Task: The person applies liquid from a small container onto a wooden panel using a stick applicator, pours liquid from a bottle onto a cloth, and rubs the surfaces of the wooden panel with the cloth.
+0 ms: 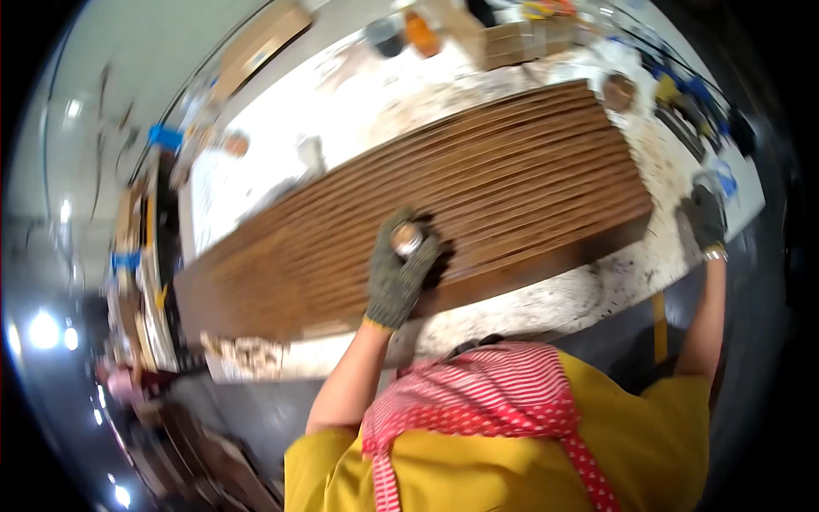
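A long brown wooden panel (478,188) with parallel ridges lies slantwise across the white, stained table (546,303). Above its middle is my left hand (397,277) in a dark knitted glove, its fingers wrapped round a small round tin (407,239). Something brownish shows at the tin's mouth. Far to the right, my gloved right hand (705,220) reaches to the table's edge, close to a clear and blue item (723,179). Blur hides its fingertips, and whether it grips anything is unclear.
At the back stand a dark grey cup (385,37), an orange bottle (421,34) and a cardboard box (529,43). Several hand tools (687,115) lie at the far right. A round brown container (618,91) sits by the panel's right end. A person (128,384) is at the far left.
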Demonstrator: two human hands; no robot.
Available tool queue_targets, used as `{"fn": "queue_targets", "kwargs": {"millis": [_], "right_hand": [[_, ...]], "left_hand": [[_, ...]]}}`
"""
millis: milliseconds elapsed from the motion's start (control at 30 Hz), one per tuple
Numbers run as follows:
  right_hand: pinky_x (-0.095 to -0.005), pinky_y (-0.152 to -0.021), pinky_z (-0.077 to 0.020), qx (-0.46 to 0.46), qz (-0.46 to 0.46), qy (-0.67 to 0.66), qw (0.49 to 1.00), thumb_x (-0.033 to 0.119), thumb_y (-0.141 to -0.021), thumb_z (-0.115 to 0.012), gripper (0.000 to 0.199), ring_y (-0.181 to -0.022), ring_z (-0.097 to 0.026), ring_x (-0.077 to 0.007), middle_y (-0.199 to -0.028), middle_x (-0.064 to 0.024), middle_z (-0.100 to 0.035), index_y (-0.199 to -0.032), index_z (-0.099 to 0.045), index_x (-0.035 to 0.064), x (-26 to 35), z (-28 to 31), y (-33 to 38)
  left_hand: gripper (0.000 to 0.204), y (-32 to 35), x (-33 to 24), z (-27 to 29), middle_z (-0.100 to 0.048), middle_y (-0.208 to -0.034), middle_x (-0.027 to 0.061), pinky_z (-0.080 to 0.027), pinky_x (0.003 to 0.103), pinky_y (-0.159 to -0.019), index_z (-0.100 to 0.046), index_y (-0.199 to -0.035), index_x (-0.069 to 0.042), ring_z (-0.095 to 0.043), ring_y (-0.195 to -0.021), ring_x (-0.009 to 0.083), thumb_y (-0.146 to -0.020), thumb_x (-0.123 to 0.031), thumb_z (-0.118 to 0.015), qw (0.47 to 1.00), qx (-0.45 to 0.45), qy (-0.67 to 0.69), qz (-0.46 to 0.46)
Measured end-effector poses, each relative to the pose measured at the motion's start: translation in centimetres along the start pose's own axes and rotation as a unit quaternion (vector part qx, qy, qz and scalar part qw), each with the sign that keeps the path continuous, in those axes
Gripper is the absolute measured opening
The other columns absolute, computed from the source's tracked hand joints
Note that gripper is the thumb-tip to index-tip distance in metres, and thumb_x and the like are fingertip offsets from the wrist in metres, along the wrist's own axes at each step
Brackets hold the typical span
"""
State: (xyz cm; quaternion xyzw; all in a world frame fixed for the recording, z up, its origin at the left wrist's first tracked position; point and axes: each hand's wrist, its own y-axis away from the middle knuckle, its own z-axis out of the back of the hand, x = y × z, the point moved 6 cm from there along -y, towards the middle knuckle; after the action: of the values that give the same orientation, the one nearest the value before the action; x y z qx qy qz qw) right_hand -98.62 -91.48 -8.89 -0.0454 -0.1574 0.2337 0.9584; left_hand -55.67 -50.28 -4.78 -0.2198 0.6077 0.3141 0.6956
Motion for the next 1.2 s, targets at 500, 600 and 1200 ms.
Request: {"fn": "queue_targets", "kwargs": {"millis": [500,600,1200], "right_hand": [[-0.0197,-0.048,-0.0496,0.411,0.069,-0.684,0.598,0.010,-0.083,-0.071,0.022,-0.059,-0.059,-0.0074,-0.077,-0.0029,-0.061,-0.098,-0.057,0.0037,50.7,0.2,13.1],[-0.0228,-0.055,-0.0549,0.415,0.062,-0.692,0.588,0.007,-0.086,-0.068,0.023,-0.068,-0.064,-0.0117,-0.086,-0.0077,-0.065,-0.106,-0.058,0.0005,56.3,-0.8,16.2],[-0.0266,-0.066,-0.0487,0.375,0.207,-0.523,0.737,0.012,-0.085,-0.067,0.014,-0.072,-0.060,-0.0115,-0.081,-0.0055,-0.064,-0.093,-0.066,-0.0005,84.3,-3.2,34.0]], "left_hand": [[0.050,7.7,-1.8,10.3,-0.062,-0.114,0.0073,-0.049,0.030,-0.092,-0.056,-0.123,-0.005,-0.059,-0.105,0.0166,-0.079,-0.010,-0.078,0.986,-0.013,-0.106,-0.132],[0.047,9.9,-1.1,15.4,-0.062,-0.114,0.0087,-0.049,0.031,-0.090,-0.058,-0.121,-0.005,-0.061,-0.104,0.0180,-0.079,-0.010,-0.077,0.983,-0.039,-0.099,-0.148],[0.054,17.0,4.0,44.2,-0.060,-0.118,0.0153,-0.047,0.035,-0.093,-0.053,-0.126,0.000,-0.059,-0.108,0.0246,-0.084,-0.027,-0.073,0.995,0.059,-0.070,-0.035]]}}
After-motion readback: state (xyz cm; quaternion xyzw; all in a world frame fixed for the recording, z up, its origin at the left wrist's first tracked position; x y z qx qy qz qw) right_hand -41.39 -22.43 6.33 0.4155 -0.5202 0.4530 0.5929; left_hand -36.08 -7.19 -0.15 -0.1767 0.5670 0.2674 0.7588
